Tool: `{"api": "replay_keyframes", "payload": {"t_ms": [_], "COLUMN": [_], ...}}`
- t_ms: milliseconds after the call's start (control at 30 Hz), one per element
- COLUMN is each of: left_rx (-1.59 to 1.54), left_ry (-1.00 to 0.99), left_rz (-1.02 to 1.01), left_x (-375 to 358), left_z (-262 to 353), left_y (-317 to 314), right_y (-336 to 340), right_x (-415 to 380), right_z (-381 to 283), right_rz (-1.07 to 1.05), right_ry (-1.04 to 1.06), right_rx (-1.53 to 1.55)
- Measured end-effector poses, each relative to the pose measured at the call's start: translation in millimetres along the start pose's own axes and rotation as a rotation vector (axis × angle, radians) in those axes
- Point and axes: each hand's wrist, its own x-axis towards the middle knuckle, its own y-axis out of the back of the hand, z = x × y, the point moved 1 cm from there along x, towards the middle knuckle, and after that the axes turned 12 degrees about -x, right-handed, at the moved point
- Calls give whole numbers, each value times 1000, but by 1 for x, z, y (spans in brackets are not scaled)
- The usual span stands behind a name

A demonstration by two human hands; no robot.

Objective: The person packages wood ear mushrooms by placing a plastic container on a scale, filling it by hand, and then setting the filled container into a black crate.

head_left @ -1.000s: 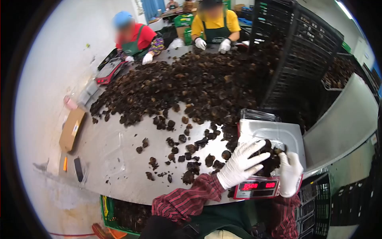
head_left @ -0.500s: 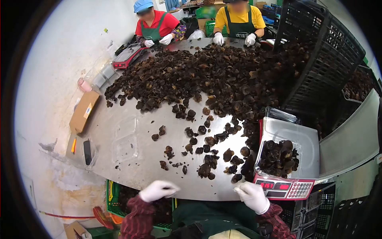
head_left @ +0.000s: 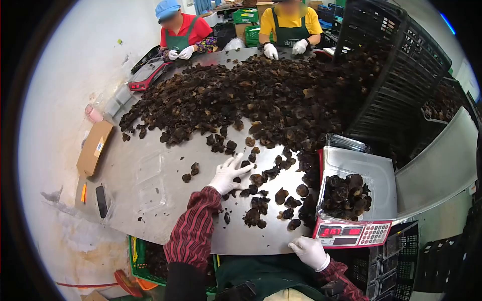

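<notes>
My left hand (head_left: pixel 228 175), in a white glove, reaches over the metal table (head_left: pixel 175 215) with its fingers spread among loose dark mushroom-like pieces (head_left: pixel 258 179). My right hand (head_left: pixel 309 252), also gloved, is at the table's near edge just below the scale (head_left: pixel 355 233), its fingers curled together; whether anything is between them is too small to tell. On the scale, a clear plastic container (head_left: pixel 326 193) holds dark pieces (head_left: pixel 347 196), and the red display is lit. A large heap of the same pieces (head_left: pixel 216 95) covers the table's far part.
Two people in green aprons (head_left: pixel 178 40) (head_left: pixel 291 34) work across the table. Black crates (head_left: pixel 396 75) stand at the right. A cardboard piece (head_left: pixel 95 148), a phone (head_left: pixel 101 200) and another scale (head_left: pixel 148 75) lie along the left. A green crate (head_left: pixel 134 258) is below the near edge.
My left hand has moved forward from the near edge to the loose pieces, and its fingers have spread. My right hand remains near the scale. The whole view has shifted slightly.
</notes>
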Motion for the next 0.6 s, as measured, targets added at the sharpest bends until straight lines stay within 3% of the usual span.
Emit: {"api": "replay_keyframes", "payload": {"t_ms": [100,167,233,300,333,400,467,500,567,600], "left_rx": [-45,-128,-134,-206,-260,-384,-462,-536,-704,-720], "left_ry": [-186,-372,-266,-175,-148,-120,-75,-121,-256,-374], "left_rz": [-64,-97,2,134,173,294,360,349,332,326], "left_x": [18,22,12,7,10,21,36,45,60,65], "left_z": [-2,-6,4,15,13,7,37,67,139,175], "left_y": [-14,-24,-36,-43,-46,-48,-28,-16,-1,2], "right_y": [7,13,28,48,66,89,112,121,134,132], "right_x": [-12,-24,-36,-48,-53,-60,-55,-56,-41,-38], "right_z": [0,3,6,12,16,26,41,55,59,67], "right_rz": [-7,108,176,484,501,695,872,851,747,746], "right_ry": [-22,-58,-117,-219,-291,-739,-845,-741,-871,-835], "right_rx": [5,11,27,-46,-119,308,338,124,179,145]}}
